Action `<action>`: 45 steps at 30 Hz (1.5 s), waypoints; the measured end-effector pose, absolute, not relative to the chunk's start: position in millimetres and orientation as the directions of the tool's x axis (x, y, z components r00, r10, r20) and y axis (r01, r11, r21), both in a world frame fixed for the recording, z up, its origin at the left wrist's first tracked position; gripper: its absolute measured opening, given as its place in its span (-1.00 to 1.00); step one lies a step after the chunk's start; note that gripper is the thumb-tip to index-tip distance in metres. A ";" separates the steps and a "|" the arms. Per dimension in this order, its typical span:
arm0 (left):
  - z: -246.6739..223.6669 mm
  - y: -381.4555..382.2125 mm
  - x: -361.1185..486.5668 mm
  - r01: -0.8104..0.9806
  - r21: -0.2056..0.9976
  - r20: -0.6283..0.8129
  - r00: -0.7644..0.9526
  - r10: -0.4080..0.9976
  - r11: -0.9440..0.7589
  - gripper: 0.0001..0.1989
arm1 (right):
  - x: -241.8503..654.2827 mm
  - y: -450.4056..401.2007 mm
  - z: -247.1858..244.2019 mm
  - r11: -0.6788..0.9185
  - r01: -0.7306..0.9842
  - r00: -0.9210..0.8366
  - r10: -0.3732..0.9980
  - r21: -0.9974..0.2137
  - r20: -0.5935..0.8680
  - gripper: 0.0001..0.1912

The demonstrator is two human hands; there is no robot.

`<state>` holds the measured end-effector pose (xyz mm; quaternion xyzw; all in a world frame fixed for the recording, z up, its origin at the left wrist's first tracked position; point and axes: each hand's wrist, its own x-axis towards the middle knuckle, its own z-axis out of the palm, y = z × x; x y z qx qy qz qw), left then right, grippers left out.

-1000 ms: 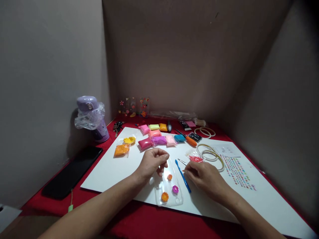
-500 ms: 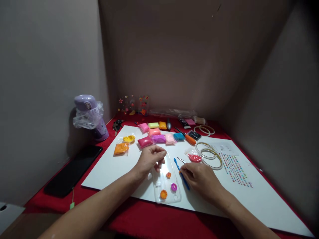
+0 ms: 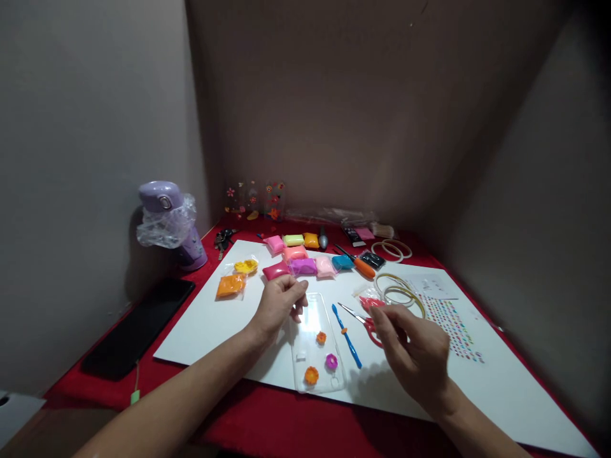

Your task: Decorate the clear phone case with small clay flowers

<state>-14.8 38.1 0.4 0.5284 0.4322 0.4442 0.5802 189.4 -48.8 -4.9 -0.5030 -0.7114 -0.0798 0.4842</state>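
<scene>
The clear case (image 3: 312, 353) lies flat on the white board (image 3: 205, 331), its near end at the board's near edge, toward the front edge of the red-covered bench (image 3: 267, 420). It looks light, thin and bendable, probably slippery; the bare side rims look like the safest hold. The two orange flowers (image 3: 312, 375) and the purple flower (image 3: 331, 361) on it seem soft and easily squashed, best taken lightly from underneath or by their outer edges.

The left hand (image 3: 280, 302) is over the case's far left corner, its grip narrow, thumb and finger drawn together. The right hand (image 3: 420, 350) is raised beside the scissors (image 3: 371, 326), fingers curled. I cannot tell whether either grip holds something tiny.
</scene>
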 end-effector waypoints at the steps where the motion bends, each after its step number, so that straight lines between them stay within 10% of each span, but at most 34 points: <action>1: 0.9 39.4 -15.7 -0.032 0.999 0.006 0.182 0.983 -0.001 -0.72 | 188.8 -51.5 -2.2 0.516 0.781 -0.016 0.582 -0.353 0.813 -0.87; 15: -2.6 53.0 -22.4 -0.091 0.990 0.121 0.143 0.982 -0.108 -0.64 | 187.3 -49.0 0.1 0.584 0.741 -0.051 0.541 -0.332 0.839 -0.85; 24: -1.7 56.0 -23.8 0.003 1.000 0.028 0.119 0.993 -0.029 -0.77 | 239.1 -23.0 21.0 0.078 0.812 0.298 0.797 -0.578 0.526 -0.69; 45: -3.5 56.1 -25.3 0.026 0.999 0.022 0.170 0.985 -0.027 -0.70 | 291.4 -19.8 25.7 -0.357 0.912 0.386 0.914 -0.204 0.126 -0.79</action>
